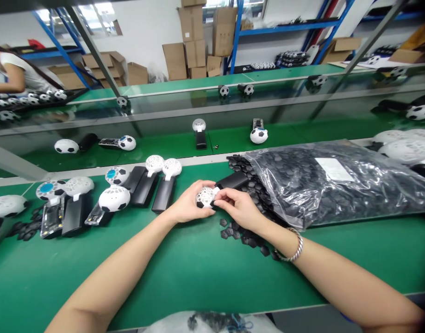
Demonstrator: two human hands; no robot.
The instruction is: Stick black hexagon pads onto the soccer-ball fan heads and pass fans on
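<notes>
My left hand is wrapped round the white, openwork soccer-ball head of a black-handled device. Its black handle points up and to the right, towards the loose black pieces. The fingers of my right hand are pinched together against the ball's right side, by a dark patch. Whatever they pinch is too small to make out. Just right of and below my right hand lie many small black pentagon pieces, spilling from a clear plastic bag full of them.
Several similar devices lie along the bench's left back, some with open handles. More black pieces are at far left. Behind a metal rail runs a green conveyor carrying devices. Across it, a person sits by a tray of balls.
</notes>
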